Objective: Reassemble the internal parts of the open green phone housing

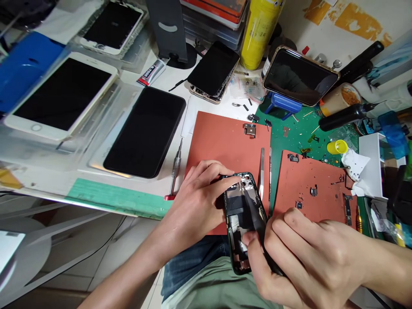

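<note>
- The left hand [202, 193] is closed on the upper side of an opened phone housing [236, 210], its fingers along the rim
- The right hand [309, 257] grips a dark pointed tool [254, 212], the tip inside the housing near the camera openings; its thumb reaches over the lower part
- The phone housing is held tilted, over the near edge of a reddish mat [225, 133] and the person's lap
- A glue tube [151, 73] on the tabletop [154, 184] appears to carry the lettering "B-7000"
- The yellow canister [260, 30] bears dark print and small hazard symbols, too small to read
- No brand can be made out on the black-screened phone [144, 131] or the white device [62, 96] with a round button
- Silver tweezers [262, 171] lie on the mat, right of the housing; a screwdriver [175, 167] lies left of the mat
- Small parts are scattered over a second reddish mat [322, 176]
</note>
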The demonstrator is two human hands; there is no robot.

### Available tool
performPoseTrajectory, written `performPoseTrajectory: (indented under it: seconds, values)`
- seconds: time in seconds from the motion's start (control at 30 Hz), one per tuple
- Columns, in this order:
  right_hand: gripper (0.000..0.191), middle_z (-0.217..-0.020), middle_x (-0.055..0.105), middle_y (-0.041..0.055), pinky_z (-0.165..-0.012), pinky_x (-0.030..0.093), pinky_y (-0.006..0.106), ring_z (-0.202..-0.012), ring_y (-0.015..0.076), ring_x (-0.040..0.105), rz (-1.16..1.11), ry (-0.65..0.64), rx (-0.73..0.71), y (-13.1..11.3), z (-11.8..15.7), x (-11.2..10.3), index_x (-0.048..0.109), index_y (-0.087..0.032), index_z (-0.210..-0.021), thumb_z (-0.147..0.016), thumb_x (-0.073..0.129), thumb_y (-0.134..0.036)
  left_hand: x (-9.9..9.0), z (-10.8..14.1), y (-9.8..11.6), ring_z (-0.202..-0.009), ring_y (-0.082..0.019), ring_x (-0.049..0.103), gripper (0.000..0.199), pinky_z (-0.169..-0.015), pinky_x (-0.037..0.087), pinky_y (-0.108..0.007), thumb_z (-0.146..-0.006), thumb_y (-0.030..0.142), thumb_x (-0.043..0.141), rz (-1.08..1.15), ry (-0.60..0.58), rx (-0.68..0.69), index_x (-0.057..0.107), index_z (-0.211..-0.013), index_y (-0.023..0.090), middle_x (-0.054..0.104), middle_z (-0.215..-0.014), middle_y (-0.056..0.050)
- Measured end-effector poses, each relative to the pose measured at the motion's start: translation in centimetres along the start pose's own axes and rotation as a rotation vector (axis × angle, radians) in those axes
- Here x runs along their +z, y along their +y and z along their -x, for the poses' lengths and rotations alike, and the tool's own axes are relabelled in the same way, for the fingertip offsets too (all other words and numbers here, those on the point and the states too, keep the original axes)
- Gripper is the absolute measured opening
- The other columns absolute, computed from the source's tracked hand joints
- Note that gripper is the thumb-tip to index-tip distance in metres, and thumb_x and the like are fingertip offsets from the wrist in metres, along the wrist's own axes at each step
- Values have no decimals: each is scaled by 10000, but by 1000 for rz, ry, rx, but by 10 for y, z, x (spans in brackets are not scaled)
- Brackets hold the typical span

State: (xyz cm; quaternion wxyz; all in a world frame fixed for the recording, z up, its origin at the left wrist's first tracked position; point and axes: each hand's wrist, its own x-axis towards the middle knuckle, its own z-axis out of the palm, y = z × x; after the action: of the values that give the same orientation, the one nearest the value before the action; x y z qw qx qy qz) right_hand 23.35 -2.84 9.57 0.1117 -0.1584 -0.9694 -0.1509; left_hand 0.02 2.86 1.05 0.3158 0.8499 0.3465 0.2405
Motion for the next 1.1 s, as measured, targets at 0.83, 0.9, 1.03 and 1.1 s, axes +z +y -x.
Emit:
performPoseTrajectory:
  seconds: [0.83,0.9,1.03,1.1]
  values:
    - [215,-772,774,17,-673,476,418,-693,215,695,-10,43,-16,0,0,3,763,-188,-986,-1017,637,-359,-1,0,1,-1170,-280,632,361,-974,515,-430,-929,91,703,-16,20,-22,756,-1218,301,700,-1145,-31]
    - [183,-728,751,13,-640,453,413,-646,202,661,-8,55,-4,-1,0,3,766,-174,-990,-1005,664,-325,-1,0,1,-1171,-274,629,369,-987,513,-427,-933,77,688,-16,13,-16,752,-1216,304,699,-1149,-29]
    - [183,-691,730,19,-579,390,401,-567,182,604,-28,53,27,-2,1,3,779,-151,-987,-1002,634,-263,-2,-1,1,-1194,-271,618,375,-1016,511,-427,-935,62,674,-13,-3,-9,744,-1211,308,695,-1162,-31]
    - [202,-733,753,28,-602,412,407,-604,200,644,-31,48,11,-1,0,2,778,-160,-983,-1007,625,-289,-1,0,1,-1204,-276,618,383,-1025,513,-436,-929,68,688,-12,1,-14,742,-1223,307,696,-1168,-32]
